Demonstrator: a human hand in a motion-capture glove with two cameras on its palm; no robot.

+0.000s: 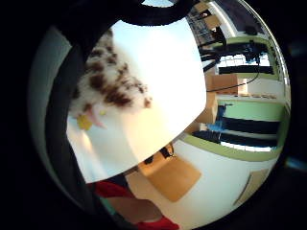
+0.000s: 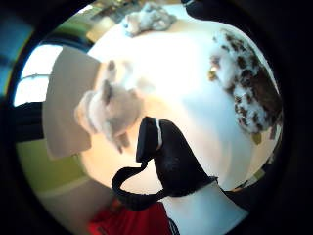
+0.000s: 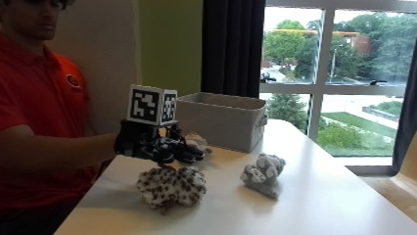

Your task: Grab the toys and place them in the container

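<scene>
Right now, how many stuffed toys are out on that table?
3: a spotted toy under the gloved right hand, a grey toy mid-table, a pale toy by the container. More may be inside.

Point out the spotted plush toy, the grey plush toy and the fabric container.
white, brown-spotted plush toy (image 3: 171, 187), outside view, middle of its body
small grey plush toy (image 3: 263, 175), outside view, its torso
light grey fabric container (image 3: 221, 122), outside view, front wall

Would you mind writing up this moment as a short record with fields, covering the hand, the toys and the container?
hand: gloved right hand hovers above the spotted toy, fingers loosely curled, holding nothing
spotted toy: white with brown spots, on the table's near side
grey toy: on the table, right of the spotted one
third toy: pale plush beside the container
container: grey fabric bin at the table's far side
table: white
toys in container: none seen
</scene>
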